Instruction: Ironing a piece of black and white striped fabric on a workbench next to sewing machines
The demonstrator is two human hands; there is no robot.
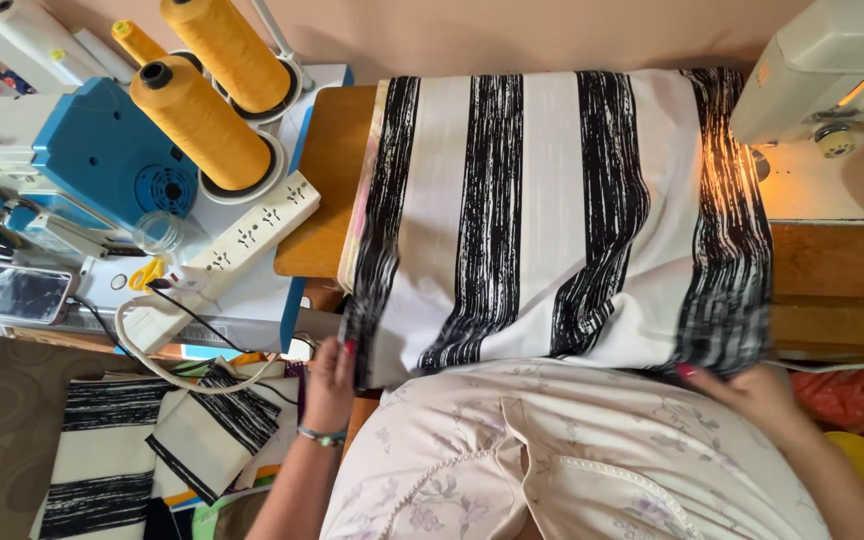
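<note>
A white fabric with broad black brushed stripes [552,220] lies spread over a wooden table [327,190] in front of me. My left hand [330,380] pinches the fabric's near left corner at the table edge; a bracelet is on that wrist. On the other side, my right hand [747,392] grips the near right corner of the same fabric. Both hands hold the near edge against my body, which is covered by a pale floral garment.
Left of the table stands a blue and white overlock machine [82,150] with yellow thread cones [202,120], a power strip [242,240] and a phone [20,295]. A white sewing machine [822,80] sits at the right. More striped fabric pieces [152,440] lie low on the left.
</note>
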